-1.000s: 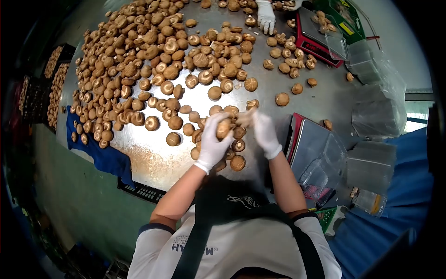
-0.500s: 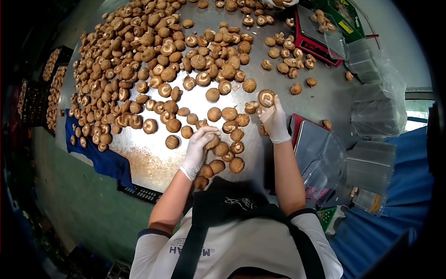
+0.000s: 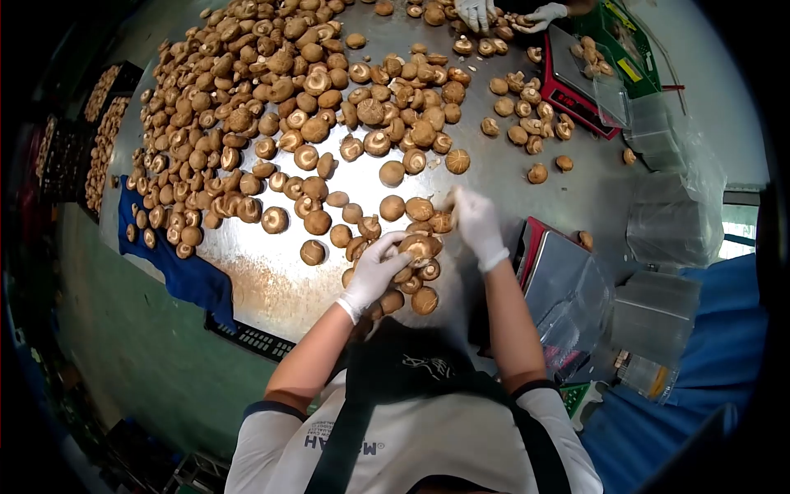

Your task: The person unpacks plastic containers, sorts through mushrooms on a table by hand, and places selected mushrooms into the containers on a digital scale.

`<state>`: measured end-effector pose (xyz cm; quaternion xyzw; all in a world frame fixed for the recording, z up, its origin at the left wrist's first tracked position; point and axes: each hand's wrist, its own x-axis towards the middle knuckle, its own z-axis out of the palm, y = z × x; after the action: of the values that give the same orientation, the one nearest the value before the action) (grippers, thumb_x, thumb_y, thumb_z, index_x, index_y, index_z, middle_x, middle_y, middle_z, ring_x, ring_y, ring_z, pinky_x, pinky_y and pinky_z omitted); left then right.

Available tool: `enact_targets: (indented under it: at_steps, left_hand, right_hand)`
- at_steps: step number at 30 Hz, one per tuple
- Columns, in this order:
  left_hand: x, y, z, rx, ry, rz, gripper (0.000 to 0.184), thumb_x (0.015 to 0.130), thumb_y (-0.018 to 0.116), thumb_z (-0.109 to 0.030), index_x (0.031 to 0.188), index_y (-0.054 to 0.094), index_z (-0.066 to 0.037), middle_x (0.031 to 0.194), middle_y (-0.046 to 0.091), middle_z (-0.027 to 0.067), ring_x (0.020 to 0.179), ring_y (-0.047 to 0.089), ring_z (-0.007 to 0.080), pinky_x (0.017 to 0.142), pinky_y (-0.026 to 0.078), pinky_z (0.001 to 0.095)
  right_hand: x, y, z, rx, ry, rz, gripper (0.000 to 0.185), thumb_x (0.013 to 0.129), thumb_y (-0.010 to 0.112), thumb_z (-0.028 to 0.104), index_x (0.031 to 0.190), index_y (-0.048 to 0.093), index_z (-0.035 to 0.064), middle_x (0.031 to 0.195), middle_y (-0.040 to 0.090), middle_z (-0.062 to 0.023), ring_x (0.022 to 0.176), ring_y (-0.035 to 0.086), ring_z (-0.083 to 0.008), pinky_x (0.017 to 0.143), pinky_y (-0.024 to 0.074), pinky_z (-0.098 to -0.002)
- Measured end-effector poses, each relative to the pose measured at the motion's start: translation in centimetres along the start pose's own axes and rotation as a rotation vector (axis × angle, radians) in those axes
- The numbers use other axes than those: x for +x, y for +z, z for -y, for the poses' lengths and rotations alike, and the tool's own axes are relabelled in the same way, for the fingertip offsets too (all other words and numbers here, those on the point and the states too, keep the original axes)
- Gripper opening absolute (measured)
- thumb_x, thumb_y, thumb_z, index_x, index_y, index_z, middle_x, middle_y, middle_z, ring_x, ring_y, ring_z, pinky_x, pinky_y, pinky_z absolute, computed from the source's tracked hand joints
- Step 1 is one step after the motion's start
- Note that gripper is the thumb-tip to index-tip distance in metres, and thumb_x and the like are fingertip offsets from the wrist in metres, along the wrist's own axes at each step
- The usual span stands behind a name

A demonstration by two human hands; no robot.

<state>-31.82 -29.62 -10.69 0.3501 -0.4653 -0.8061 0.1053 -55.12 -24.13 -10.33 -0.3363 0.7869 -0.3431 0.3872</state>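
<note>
My left hand (image 3: pixel 377 273), in a white glove, has its thumb and fingers round a brown shiitake mushroom (image 3: pixel 418 245) above a small cluster on the metal table. My right hand (image 3: pixel 479 224), also gloved, is just right of that cluster. Motion smears its fingers, and I cannot make out whether anything is in them. A shiitake (image 3: pixel 442 221) lies close to its left side. Other shiitakes, such as one with a cracked cap (image 3: pixel 425 300), lie around and below my left hand.
A large shiitake heap (image 3: pixel 247 90) covers the table's far left. Beside my right arm stands a red-edged scale (image 3: pixel 553 272); another red scale (image 3: pixel 576 90) stands farther back. Clear plastic containers (image 3: pixel 658 313) are stacked at right. A co-worker's gloved hands (image 3: pixel 476 12) handle mushrooms at the far edge.
My right hand has moved slightly down and left, and the upturned mushroom is no longer visible in it. My left hand has shifted right. Both co-worker's hands have come into view.
</note>
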Motion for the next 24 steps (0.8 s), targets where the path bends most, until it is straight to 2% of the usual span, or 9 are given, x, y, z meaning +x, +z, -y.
enact_targets:
  at_steps: [2, 4, 6, 8, 12, 15, 18, 22, 24]
  left_hand:
    - [-0.8, -0.4, 0.5, -0.001, -0.006, -0.036, 0.026, 0.095, 0.061, -0.011, 0.120, 0.060, -0.003, 0.082, 0.054, -0.0067, 0.075, 0.049, 0.0016, 0.069, 0.041, 0.0172]
    - [-1.0, -1.0, 1.5, -0.042, 0.025, -0.073, 0.022, 0.096, 0.061, -0.013, 0.116, 0.061, -0.003, 0.087, 0.058, -0.0047, 0.081, 0.052, 0.0033, 0.074, 0.043, 0.0187]
    - [-1.5, -0.9, 0.2, -0.153, -0.042, -0.104, 0.023, 0.098, 0.059, -0.017, 0.114, 0.062, -0.002, 0.107, 0.062, 0.0006, 0.100, 0.055, 0.0085, 0.090, 0.044, 0.0233]
    - [-1.3, -1.0, 0.8, -0.230, -0.052, -0.144, 0.024, 0.097, 0.061, -0.017, 0.116, 0.063, -0.003, 0.097, 0.061, -0.0018, 0.092, 0.055, 0.0081, 0.084, 0.045, 0.0233]
    - [-2.1, -1.4, 0.0, 0.230, -0.080, -0.137, 0.033, 0.095, 0.064, -0.017, 0.126, 0.061, -0.005, 0.083, 0.055, -0.0047, 0.076, 0.049, 0.0056, 0.070, 0.044, 0.0206]
    - [-2.6, -1.1, -0.7, 0.467, -0.036, -0.196, 0.039, 0.092, 0.068, -0.019, 0.129, 0.059, -0.008, 0.077, 0.050, -0.0037, 0.070, 0.045, 0.0045, 0.064, 0.041, 0.0194]
    - [-2.9, -1.2, -1.0, 0.475, 0.043, -0.293, 0.047, 0.090, 0.068, -0.024, 0.132, 0.055, -0.006, 0.076, 0.054, -0.0002, 0.071, 0.050, 0.0088, 0.070, 0.047, 0.0238]
    - [-2.5, -1.3, -1.5, -0.044, 0.155, -0.236, 0.042, 0.098, 0.056, -0.027, 0.132, 0.054, -0.003, 0.107, 0.062, 0.0068, 0.103, 0.057, 0.0140, 0.092, 0.044, 0.0271]
    - [-2.5, -0.1, -3.1, -0.499, 0.028, -0.168, 0.040, 0.100, 0.050, -0.029, 0.134, 0.053, -0.008, 0.126, 0.056, 0.0076, 0.118, 0.052, 0.0164, 0.105, 0.038, 0.0330]
  right_hand:
    - [2.8, -0.4, 1.2, -0.296, -0.333, -0.462, 0.035, 0.091, 0.063, 0.033, 0.112, 0.066, 0.0049, 0.099, 0.066, -0.0163, 0.091, 0.062, -0.0311, 0.082, 0.0478, -0.0380]
    - [6.3, 0.4, -0.9, -0.673, -0.420, -0.597, 0.038, 0.086, 0.068, 0.025, 0.119, 0.064, 0.0074, 0.115, 0.064, -0.0166, 0.106, 0.059, -0.0327, 0.091, 0.0465, -0.0354]
    - [9.4, 0.7, -4.6, -0.492, -0.386, -0.532, 0.039, 0.086, 0.068, 0.021, 0.123, 0.063, 0.0093, 0.115, 0.065, -0.0165, 0.105, 0.061, -0.0351, 0.091, 0.0477, -0.0361]
    - [10.2, 0.8, -4.6, -0.077, -0.215, -0.445, 0.037, 0.089, 0.065, 0.018, 0.125, 0.061, 0.0083, 0.110, 0.069, -0.0128, 0.095, 0.065, -0.0312, 0.085, 0.0515, -0.0357]
    - [5.9, 0.3, -0.7, 0.635, -0.120, -0.023, 0.027, 0.099, 0.056, 0.021, 0.119, 0.060, 0.0028, 0.099, 0.068, -0.0067, 0.075, 0.059, -0.0117, 0.068, 0.0509, -0.0294]
    - [1.0, 0.6, 2.1, 0.838, -0.159, 0.147, 0.036, 0.105, 0.041, 0.028, 0.127, 0.052, 0.0018, 0.103, 0.066, -0.0106, 0.084, 0.059, -0.0136, 0.073, 0.0466, -0.0276]
    - [-2.5, 1.0, 3.4, 1.089, -0.066, 0.255, 0.049, 0.107, 0.029, 0.038, 0.134, 0.045, 0.0011, 0.112, 0.062, -0.0141, 0.089, 0.058, -0.0171, 0.079, 0.0474, -0.0315]
    - [-5.2, 1.3, 3.4, 1.239, -0.065, 0.401, 0.063, 0.106, 0.017, 0.049, 0.139, 0.038, -0.0006, 0.122, 0.058, -0.0162, 0.098, 0.059, -0.0231, 0.090, 0.0482, -0.0378]
    - [-6.8, 2.0, 4.1, 1.348, -0.027, 0.260, 0.053, 0.108, 0.025, 0.040, 0.137, 0.041, -0.0010, 0.126, 0.057, -0.0172, 0.111, 0.059, -0.0297, 0.098, 0.0472, -0.0422]
